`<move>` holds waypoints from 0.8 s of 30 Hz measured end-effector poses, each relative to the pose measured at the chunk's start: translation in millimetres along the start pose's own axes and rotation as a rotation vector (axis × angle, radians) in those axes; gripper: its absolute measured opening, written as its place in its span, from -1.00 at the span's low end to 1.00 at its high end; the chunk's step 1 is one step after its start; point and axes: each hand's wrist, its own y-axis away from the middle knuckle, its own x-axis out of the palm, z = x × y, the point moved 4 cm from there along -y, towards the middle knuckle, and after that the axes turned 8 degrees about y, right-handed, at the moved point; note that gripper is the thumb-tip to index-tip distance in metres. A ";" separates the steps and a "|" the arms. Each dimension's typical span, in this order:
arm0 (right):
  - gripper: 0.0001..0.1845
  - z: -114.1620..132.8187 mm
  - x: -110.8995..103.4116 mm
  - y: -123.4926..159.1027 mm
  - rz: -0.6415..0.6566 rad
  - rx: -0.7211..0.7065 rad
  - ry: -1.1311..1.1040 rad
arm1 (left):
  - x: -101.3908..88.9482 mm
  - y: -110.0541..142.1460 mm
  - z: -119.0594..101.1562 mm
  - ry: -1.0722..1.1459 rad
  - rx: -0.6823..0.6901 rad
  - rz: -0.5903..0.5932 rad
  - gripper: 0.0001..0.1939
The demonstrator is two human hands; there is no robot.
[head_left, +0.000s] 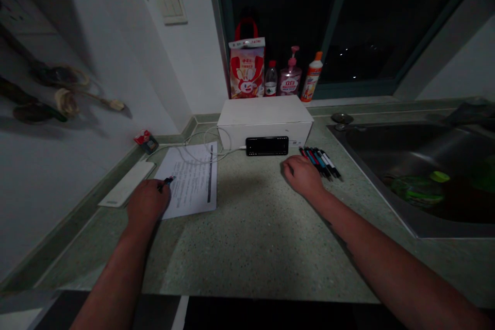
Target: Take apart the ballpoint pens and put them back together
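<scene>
Left hand (148, 204): bare, palm down, fingers closed narrowly around a slim dark pen (167, 181), whose visible end angles up and away from the grip over the left edge of a white printed paper sheet (192, 180); the hand sits just beside that edge, a steady placement with the wrist low and the sheet lying flat. Right hand (303, 176): bare, palm down on a speckled green stone countertop (251, 250), fingers loosely curled, no object showing in it, though whether anything lies beneath the palm cannot be told. It sits just beside a neat, slightly fanned row of multicoloured slim pens (320, 162), their tips and clips pointing roughly the same way, within easy reach. Behind these: a white rectangular cardboard box (265, 122) against the wall, a flat black rectangular device (266, 146) lying against its front, and a thin white cable (207, 145) looping across the top of the sheet. Left of the sheet lies a flat white rectangular pad (127, 183). Right of the pens, a stainless steel sink (410, 175) is set into the counter, with green items in its basin.
</scene>
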 end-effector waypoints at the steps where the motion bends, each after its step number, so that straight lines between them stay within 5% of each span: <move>1: -0.72 1.4 0.4 0.6 0.013 -0.007 -0.001 | -0.1 0.2 0.0 0.005 -0.003 -0.002 -0.58; 24: -0.73 12.8 3.6 4.2 0.040 -0.108 -0.048 | -2.1 3.0 -4.5 0.018 0.022 -0.052 -0.59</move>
